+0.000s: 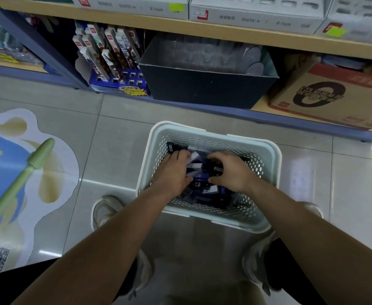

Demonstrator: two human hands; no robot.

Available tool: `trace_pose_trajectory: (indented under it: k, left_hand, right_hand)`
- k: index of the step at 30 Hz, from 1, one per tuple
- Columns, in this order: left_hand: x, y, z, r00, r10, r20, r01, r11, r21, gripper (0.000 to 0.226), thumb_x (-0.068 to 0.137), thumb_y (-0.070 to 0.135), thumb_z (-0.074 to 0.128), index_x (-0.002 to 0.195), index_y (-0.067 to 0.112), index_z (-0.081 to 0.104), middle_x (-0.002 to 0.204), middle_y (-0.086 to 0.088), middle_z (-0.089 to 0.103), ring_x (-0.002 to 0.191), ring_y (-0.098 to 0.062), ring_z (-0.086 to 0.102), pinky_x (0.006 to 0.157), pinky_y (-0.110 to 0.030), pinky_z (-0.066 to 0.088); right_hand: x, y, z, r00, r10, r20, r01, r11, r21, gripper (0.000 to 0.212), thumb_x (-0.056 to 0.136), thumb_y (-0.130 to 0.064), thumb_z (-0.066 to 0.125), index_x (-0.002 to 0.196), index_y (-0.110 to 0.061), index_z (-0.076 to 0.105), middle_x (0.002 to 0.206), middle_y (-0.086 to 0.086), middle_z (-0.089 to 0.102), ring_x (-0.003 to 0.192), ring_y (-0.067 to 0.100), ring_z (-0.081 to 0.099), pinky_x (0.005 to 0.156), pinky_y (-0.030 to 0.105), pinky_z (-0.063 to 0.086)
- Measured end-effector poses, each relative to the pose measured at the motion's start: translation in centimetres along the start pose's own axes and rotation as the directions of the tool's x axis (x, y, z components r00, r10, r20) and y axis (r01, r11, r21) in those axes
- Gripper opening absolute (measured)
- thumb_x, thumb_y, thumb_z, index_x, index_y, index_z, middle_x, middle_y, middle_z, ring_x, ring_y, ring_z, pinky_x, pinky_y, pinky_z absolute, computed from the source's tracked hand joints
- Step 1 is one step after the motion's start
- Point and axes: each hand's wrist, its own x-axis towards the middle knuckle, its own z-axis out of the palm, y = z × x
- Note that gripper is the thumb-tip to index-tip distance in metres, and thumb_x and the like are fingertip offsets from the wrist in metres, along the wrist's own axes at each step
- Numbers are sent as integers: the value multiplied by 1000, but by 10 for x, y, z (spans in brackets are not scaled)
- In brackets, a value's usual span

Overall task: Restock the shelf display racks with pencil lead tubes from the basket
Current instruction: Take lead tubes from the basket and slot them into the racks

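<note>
Pencil lead tubes (199, 183) lie heaped in the white basket (275, 150) at lower centre of the frame, where the left hand (174, 172) and right hand (231, 170) each curl fingers round a few, best gathered lengthwise so none slip out on lifting.

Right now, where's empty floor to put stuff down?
Bare tiles lie between the basket and the floor sticker, and more tiles right of the basket, below the shelf edge. Crowded: inside the basket, where left hand and right hand dig among lead packs, and the bottom shelf, filled by pen rack, dark box and cardboard box.
</note>
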Motion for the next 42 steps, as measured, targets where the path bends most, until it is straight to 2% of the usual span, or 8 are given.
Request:
trace_pose_trajectory:
  k: [5,9,15,21,26,35,39,42]
  left_hand:
    - [4,-2,1,1000,26,-1,-26,999,-23,58,86,23,75,135,22,43,137,-1,51,121,-23,48,103,-39,42]
    - [7,-2,4,998,37,49,-37,999,-8,64,89,23,73,144,20,41,136,-6,45,121,-25,50,104,-41,44]
    - [9,-2,6,995,10,98,-9,1000,-17,75,94,25,68,155,17,26,147,-13,35,134,-30,38,113,-40,35]
    - [16,-4,5,995,-26,97,25,1000,15,63,94,32,67,147,19,35,138,-11,44,129,-31,39,109,-42,36]
    - [18,-5,8,998,18,65,-17,1000,-25,57,90,28,72,140,19,46,139,-7,31,129,-27,36,114,-37,34]
    - [25,-2,6,990,37,137,-53,992,116,62,95,39,63,147,19,36,141,-8,35,129,-31,31,110,-41,34]
    - [29,-2,7,983,31,179,-56,988,141,59,97,42,60,144,14,37,140,-11,32,128,-30,30,109,-40,33]
    - [29,-2,8,984,22,177,-39,995,90,61,96,42,61,145,15,36,139,-10,37,127,-29,39,105,-41,37]
  right_hand:
    - [-9,9,2,990,60,-128,-78,987,-143,76,74,-38,82,140,-20,50,135,5,55,125,26,51,105,32,41]
    - [-12,10,4,989,137,-63,-143,985,-94,88,73,-43,84,147,-18,43,141,8,51,129,27,48,106,33,39]
    - [-10,8,5,988,152,-33,-156,977,-147,94,77,-48,81,151,-12,37,144,14,45,134,33,41,113,36,35]
    - [-10,10,6,990,121,-76,-128,987,-99,70,83,-37,79,143,-15,51,137,9,52,126,29,51,107,30,37]
    - [-7,9,7,987,124,-103,-131,990,-59,57,86,-27,76,138,-16,57,132,10,61,120,29,57,104,32,44]
    - [-4,6,12,969,146,-198,-143,989,32,48,88,-32,73,133,-20,62,125,3,69,116,26,62,101,36,48]
    - [-3,10,13,963,182,-200,-165,982,95,43,88,-33,73,128,-22,64,113,2,73,97,20,69,89,28,51]
    - [-3,10,12,960,197,-201,-170,975,141,34,89,-31,73,122,-24,67,101,-2,75,77,12,67,73,19,44]
